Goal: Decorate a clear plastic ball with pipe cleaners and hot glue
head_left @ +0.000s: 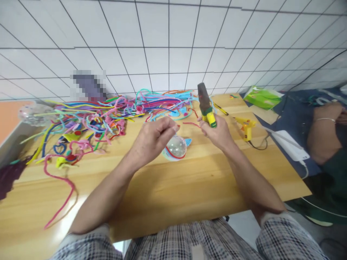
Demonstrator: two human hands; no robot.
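Observation:
My left hand (154, 139) is closed in a pinch above the table, a tiny red tip of what looks like pipe cleaner (178, 126) showing at its fingertips. Pliers with yellow and green handles (209, 117) are gripped in my right hand (218, 133), their dark jaws pointing up. A short red pipe cleaner (191, 124) reaches left from beside my right fingers; whether they hold it I cannot tell. Below and between the hands, a clear plastic ball (176, 147) with a red band and a blue striped fin rests on the table, partly behind my left hand.
Many coloured pipe cleaners (92, 119) lie heaped along the back and left. A long pink pipe cleaner (71, 184) trails frontward. At right are a yellow glue gun (246, 127), a yellow cutter (221, 109), a green packet (262, 97), a white power strip (291, 144) and another person's arm (326, 133).

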